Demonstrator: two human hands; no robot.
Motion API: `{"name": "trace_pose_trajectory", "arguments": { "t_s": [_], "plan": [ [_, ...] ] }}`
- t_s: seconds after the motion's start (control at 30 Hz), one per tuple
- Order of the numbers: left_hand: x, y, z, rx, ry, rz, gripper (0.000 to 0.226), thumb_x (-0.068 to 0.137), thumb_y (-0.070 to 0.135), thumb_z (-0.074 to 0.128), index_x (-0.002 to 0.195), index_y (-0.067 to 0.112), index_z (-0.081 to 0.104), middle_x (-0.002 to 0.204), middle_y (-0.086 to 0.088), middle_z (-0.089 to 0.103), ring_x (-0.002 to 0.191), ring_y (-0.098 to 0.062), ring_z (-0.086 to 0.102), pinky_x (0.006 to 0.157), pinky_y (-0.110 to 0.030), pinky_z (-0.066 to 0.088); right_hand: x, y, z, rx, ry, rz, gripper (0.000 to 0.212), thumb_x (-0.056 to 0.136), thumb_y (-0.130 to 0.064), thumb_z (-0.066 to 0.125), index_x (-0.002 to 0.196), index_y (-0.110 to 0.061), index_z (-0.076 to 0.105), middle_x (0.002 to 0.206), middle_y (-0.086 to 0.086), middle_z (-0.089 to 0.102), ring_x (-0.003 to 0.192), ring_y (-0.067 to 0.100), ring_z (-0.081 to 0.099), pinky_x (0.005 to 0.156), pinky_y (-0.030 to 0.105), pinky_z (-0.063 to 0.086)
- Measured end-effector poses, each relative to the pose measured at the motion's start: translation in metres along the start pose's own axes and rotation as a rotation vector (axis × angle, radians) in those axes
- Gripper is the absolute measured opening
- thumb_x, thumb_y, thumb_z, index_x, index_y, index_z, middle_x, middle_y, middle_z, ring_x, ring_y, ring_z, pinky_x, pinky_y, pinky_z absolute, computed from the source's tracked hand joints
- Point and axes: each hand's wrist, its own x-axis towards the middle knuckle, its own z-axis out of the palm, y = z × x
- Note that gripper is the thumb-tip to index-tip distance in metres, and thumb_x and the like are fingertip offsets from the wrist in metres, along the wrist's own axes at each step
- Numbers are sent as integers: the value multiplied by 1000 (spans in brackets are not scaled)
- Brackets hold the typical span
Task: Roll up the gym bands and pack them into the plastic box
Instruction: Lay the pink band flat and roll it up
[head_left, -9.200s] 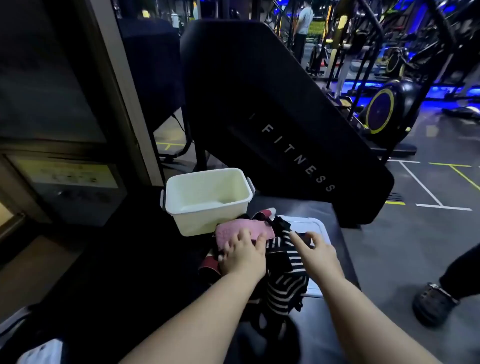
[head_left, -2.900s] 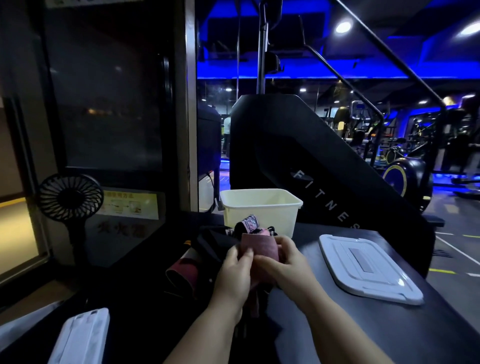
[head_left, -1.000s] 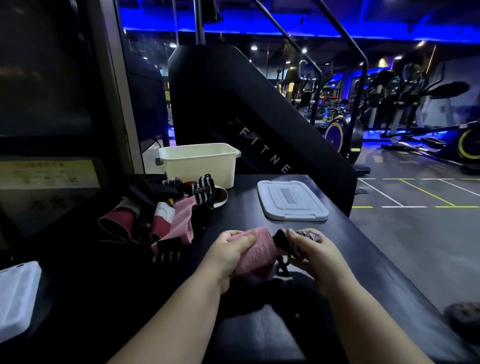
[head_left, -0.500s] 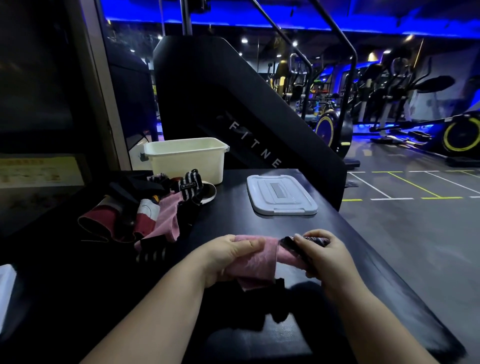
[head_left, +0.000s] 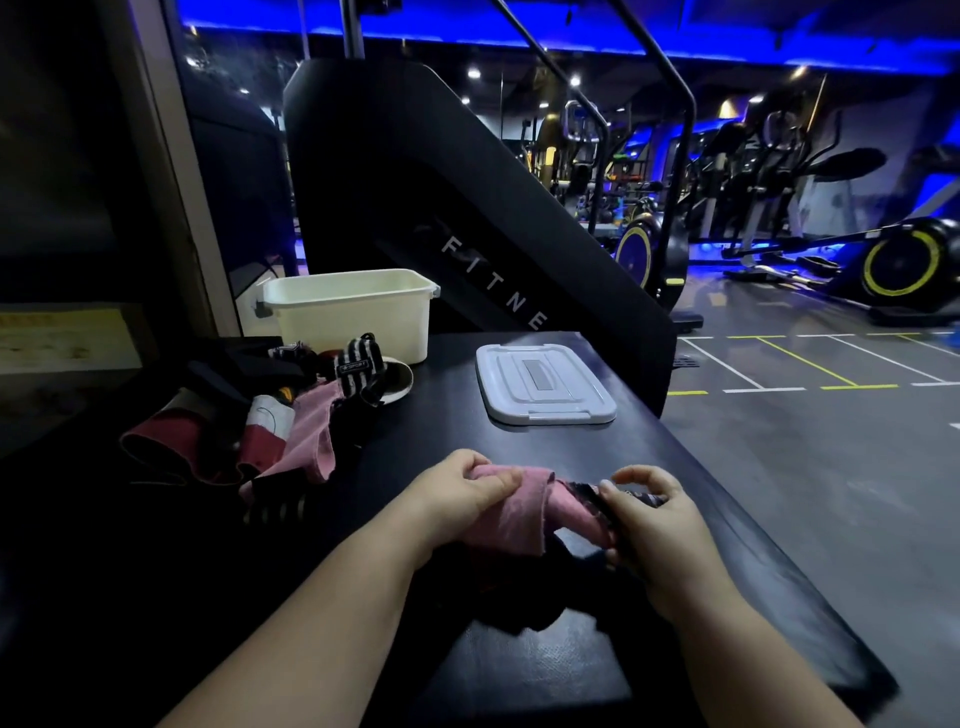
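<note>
Head camera view, looking down at a black table (head_left: 519, 649) in a dim gym lit blue.

At the far left, around 10 o'clock from the hands, a loose pile of gym bands (head_left: 270, 426) lies unrolled: maroon, pink and black-and-white striped. Just beyond the pile, at about 11 o'clock and well apart from the hands, stands the cream plastic box (head_left: 353, 317), open at the top. Its inside is not visible from here.

Nearer the viewer, the left hand (head_left: 457, 499) is curled around the left end of a pink band (head_left: 524, 514), thumb on top. The band is stretched sideways between both hands, its long axis running from 9 o'clock to 3 o'clock, held close above the table. Beyond it, at 12 o'clock, a white lid (head_left: 545, 384) lies flat on the table, apart from the box.

The right hand (head_left: 649, 514) pinches the band's dark patterned right end between thumb and fingertips.

The band looks unrolled, so rolling seems about to begin, most likely from the right end, turning along the band towards the left hand. The left hand is the nearer one to the box, so the finished roll would travel forward and left, past the pile.
</note>
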Motion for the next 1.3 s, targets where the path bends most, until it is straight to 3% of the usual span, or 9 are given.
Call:
{"name": "trace_pose_trajectory", "arguments": {
  "t_s": [0.23, 0.43, 0.53, 0.73, 0.83, 0.93, 1.07, 1.2, 1.3],
  "plan": [
    [-2, 3, 14, -14, 23, 121, 19, 91, 30, 65, 108, 34, 61, 110, 4, 62, 99, -10, 60, 94, -28, 48, -6, -6, -7, 48, -104, 130, 9, 93, -8, 61, 99, -10, 69, 80, 10, 63, 51, 11, 57, 43, 24, 48],
    [-2, 20, 21, -145, 69, 151, 20, 90, 8, 56, 94, 25, 66, 94, 2, 65, 79, -9, 56, 71, -20, 46, -16, -21, -11, 173, -270, 206, 42, 50, -4, 88, 80, -7, 60, 66, 15, 60, 58, 22, 55, 51, 26, 49],
    [1, 32, 12, -128, 132, 152, 23, 85, 4, 53, 82, 22, 67, 78, 3, 62, 68, -12, 50, 61, -23, 40, -15, -24, -15, 180, -198, 185, 39, 59, 13, 81, 81, -6, 55, 64, 15, 62, 54, 23, 61, 47, 24, 53],
    [2, 37, 6, 313, 116, 71, 9, 74, 41, 66, 68, 34, 65, 62, 13, 65, 68, -12, 61, 66, -26, 49, -8, -12, -31, -116, -58, 83, 35, 56, 3, 89, 77, -6, 62, 61, 11, 65, 53, 22, 60, 50, 32, 54],
    [-3, 28, 17, 612, 52, 67, 30, 70, 60, 68, 72, 31, 62, 80, 13, 64, 79, -10, 62, 69, -24, 46, -5, -9, -39, -571, 18, -47, 37, 43, -26, 95, 69, -19, 69, 61, -4, 70, 59, 13, 64, 64, 32, 55],
    [-10, 26, 24, 740, 60, 142, 27, 75, 58, 67, 88, 35, 63, 104, 12, 55, 103, -14, 58, 87, -29, 46, -5, -9, -45, -772, 18, -112, 38, 38, -47, 90, 66, -31, 69, 70, -11, 69, 65, 0, 63, 60, 20, 46],
    [-14, 28, 27, 865, -13, 201, 41, 86, 51, 60, 126, 40, 56, 127, 8, 51, 124, -19, 46, 104, -33, 39, -3, -12, -56, -833, -10, -93, 39, 44, -47, 91, 72, -32, 68, 75, -16, 69, 67, -5, 63, 62, 18, 45],
    [-16, 33, 39, 1106, -6, 256, 36, 92, 52, 51, 122, 36, 61, 129, 4, 48, 122, -24, 41, 101, -40, 35, -1, -14, -63, -893, 12, -100, 30, 56, -51, 85, 70, -30, 69, 68, -16, 68, 68, -3, 62, 61, 20, 44],
    [-17, 32, 51, 1180, -9, 253, 56, 84, 75, 44, 114, 32, 62, 121, 4, 46, 117, -23, 39, 99, -44, 34, 0, -14, -65, -937, 32, -101, 28, 63, -54, 80, 64, -28, 70, 59, -16, 67, 63, -3, 61, 57, 21, 42]
  ]
}}
